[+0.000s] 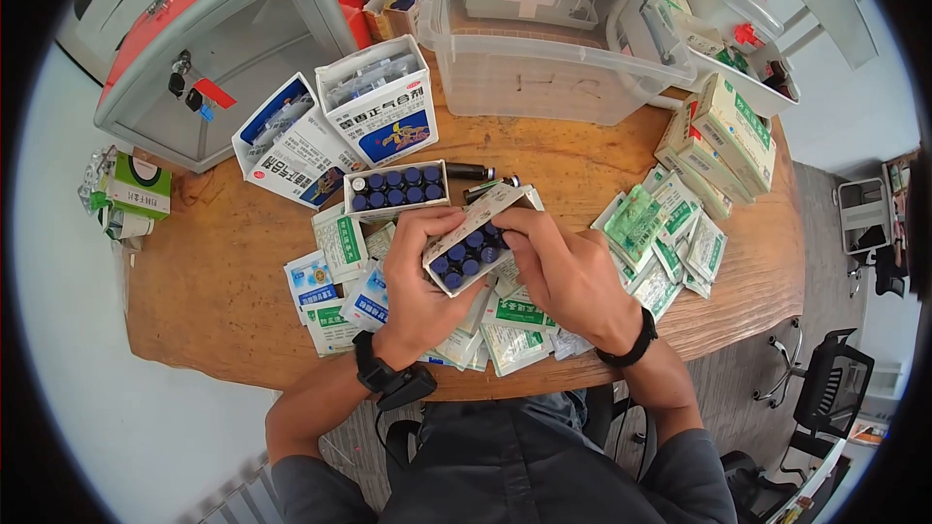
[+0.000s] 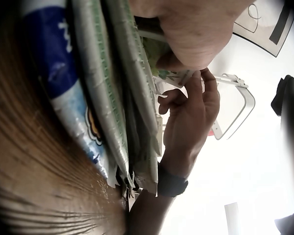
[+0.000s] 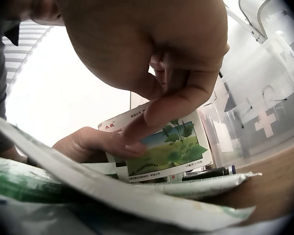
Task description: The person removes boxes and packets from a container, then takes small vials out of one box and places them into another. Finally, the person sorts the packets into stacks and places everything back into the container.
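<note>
In the head view my left hand [image 1: 423,277] grips a small medicine box [image 1: 470,243] from its left side. The box is tilted, its top open on rows of blue-capped vials [image 1: 466,262]. My right hand [image 1: 573,277] curls its fingers over the box's right end, thumb beside the vials. In the right wrist view the box's printed face [image 3: 166,147] carries a green plant picture, and the right hand [image 3: 157,54] has a finger lying across it. A second open box [image 1: 398,189] with blue-capped vials stands just beyond the left hand. Flat medicine sachets [image 1: 519,315] lie beneath both hands.
Two white cartons [image 1: 383,126] of packets stand behind at left, near a red-and-grey cabinet [image 1: 233,49]. A clear plastic bin [image 1: 563,68] sits at the back. More sachets [image 1: 670,233] and stacked boxes [image 1: 723,141] are at right. Dark vials [image 1: 471,172] lie behind the held box.
</note>
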`<state>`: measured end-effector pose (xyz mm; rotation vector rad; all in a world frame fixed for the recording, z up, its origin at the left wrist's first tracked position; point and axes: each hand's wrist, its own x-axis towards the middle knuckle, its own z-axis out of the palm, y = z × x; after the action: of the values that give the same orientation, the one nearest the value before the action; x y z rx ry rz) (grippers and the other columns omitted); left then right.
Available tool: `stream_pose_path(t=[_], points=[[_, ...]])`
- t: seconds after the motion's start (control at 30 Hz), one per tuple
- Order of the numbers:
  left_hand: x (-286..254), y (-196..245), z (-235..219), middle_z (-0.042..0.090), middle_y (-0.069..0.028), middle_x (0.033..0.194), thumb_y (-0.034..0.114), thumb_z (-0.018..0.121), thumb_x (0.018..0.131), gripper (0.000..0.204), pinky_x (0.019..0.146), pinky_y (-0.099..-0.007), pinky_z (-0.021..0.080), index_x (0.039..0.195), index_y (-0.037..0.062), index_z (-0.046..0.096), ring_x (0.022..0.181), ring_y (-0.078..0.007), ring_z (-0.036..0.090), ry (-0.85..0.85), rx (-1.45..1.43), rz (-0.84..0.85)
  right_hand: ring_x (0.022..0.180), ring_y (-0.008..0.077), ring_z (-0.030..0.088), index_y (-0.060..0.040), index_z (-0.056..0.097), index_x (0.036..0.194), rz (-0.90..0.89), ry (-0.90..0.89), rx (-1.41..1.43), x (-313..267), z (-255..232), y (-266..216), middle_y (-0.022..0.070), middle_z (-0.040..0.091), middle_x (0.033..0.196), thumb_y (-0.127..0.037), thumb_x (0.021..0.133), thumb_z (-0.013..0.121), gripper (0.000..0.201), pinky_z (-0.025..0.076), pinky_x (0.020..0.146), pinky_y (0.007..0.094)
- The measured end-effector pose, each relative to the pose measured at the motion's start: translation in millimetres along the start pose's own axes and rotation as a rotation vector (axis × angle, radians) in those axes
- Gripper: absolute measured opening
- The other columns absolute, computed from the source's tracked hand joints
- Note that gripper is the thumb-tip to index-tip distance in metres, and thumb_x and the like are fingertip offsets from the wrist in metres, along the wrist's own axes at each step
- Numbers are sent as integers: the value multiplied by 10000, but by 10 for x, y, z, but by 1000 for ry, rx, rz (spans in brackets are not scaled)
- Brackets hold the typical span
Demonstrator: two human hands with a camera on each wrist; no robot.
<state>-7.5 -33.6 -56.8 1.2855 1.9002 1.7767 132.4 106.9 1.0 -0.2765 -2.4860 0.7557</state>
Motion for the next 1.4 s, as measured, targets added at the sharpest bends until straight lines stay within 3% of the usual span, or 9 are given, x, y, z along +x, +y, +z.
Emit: stream_pose_path(t=[0.07,0.2,0.4,0.6,0.67,0.8,1.03,1.13,1.4], points=[[9,12,-5,638,-174,1253,-67,865,688,597,988,-368,542,1226,-4,614,1148,-288,677,7,-4,14,600,255,709,-23,643,1140,-146,102,-118,21,-50,-36,117,756,1012,27,898,720,259,543,485,362],[-10,6,-30,632,-168,1249,-66,844,731,568,1000,-356,535,1239,-7,598,1162,-256,669,14,-69,-10,618,205,735,-18,669,1126,-136,250,-13,12,-124,7,111,771,978,59,897,733,250,544,493,314],[-42,49,-56,631,-105,1271,-24,802,853,465,1007,-320,529,1262,-3,581,1151,-160,654,20,-263,-138,622,134,733,24,676,1126,252,423,231,85,-158,200,117,795,928,17,1004,671,122,530,537,246],[-39,45,-61,644,-97,1251,-38,793,851,458,1010,-328,533,1253,3,576,1162,-162,657,26,-274,-143,639,131,729,11,708,1049,204,321,240,85,-135,34,87,793,919,26,983,691,70,535,552,250],[-46,14,-42,638,-102,1259,-49,792,843,460,1012,-331,533,1247,2,576,1162,-167,658,33,-250,-128,631,133,719,-9,721,1071,9,278,114,93,-158,-82,88,783,911,41,946,728,135,528,549,261],[-5,38,-52,638,-145,1204,-22,865,724,536,967,-377,535,1196,16,614,1127,-301,677,75,-115,8,619,202,706,-43,719,1055,-121,204,-71,131,-76,-156,93,761,933,53,882,780,207,528,534,304],[6,79,-68,624,-160,1234,-69,867,711,570,982,-368,531,1210,13,605,1131,-288,669,53,44,91,643,340,710,-22,587,1207,53,-44,-290,38,3,-296,129,740,902,-150,982,741,301,532,501,406],[5,83,-49,628,-168,1240,-28,889,697,571,972,-384,539,1198,13,618,1143,-319,670,56,49,89,644,372,709,7,522,1253,112,-81,-92,7,43,-206,160,736,891,-149,993,730,367,521,495,444],[11,65,-34,633,-179,1246,1,881,706,543,964,-399,545,1188,5,631,1148,-343,675,49,44,75,640,354,710,10,532,1243,84,-22,-50,-16,68,-177,164,731,919,-155,988,738,368,523,499,432]])
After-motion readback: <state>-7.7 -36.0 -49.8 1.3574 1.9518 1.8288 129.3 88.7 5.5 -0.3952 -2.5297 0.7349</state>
